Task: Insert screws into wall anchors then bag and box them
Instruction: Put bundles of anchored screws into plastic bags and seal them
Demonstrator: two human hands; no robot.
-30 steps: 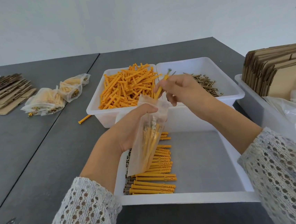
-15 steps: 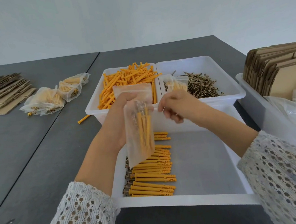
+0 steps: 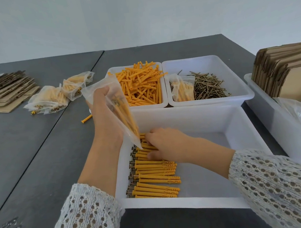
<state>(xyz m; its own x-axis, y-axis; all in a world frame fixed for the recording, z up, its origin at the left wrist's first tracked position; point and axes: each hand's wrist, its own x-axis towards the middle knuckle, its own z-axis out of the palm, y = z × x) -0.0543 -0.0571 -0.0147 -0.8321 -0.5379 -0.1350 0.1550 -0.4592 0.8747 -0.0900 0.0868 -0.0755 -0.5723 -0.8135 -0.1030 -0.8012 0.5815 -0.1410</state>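
Left hand [image 3: 107, 116]: raised above the near-left corner of the large white tray [image 3: 242, 123], fingers curled round a clear plastic bag [image 3: 117, 108] that hangs tilted, mouth up and to the left, lower tip pointing down toward the tray; several orange anchors with screws show inside the bag. Right hand [image 3: 164, 142]: lowered into the tray, palm down, fingers bent over the far end of the row of assembled anchors [image 3: 156, 177]; whether they have closed on one cannot be told, since the fingertips are hidden under the hand and the bag's tip. Assembled anchors: orange, screw heads to the left, laid side by side in a column along the tray's left part. Behind the tray, two smaller white bins touching side by side: left bin [image 3: 113, 71] heaped with loose orange anchors [image 3: 141, 85]; right bin [image 3: 234, 80] holding a pile of loose screws [image 3: 207, 86] and one filled bag [image 3: 182, 88] leaning at its left end. One stray anchor [image 3: 86, 118] lies on the dark tabletop [image 3: 31, 162] just left of the left bin. Farther left: filled bags [image 3: 56, 97] in a loose cluster, beside a stack of flattened cardboard [image 3: 6, 91]. Right edge: another white tray [image 3: 266, 106] carrying upright folded cartons [image 3: 285, 67] and clear plastic [image 3: 300, 117].
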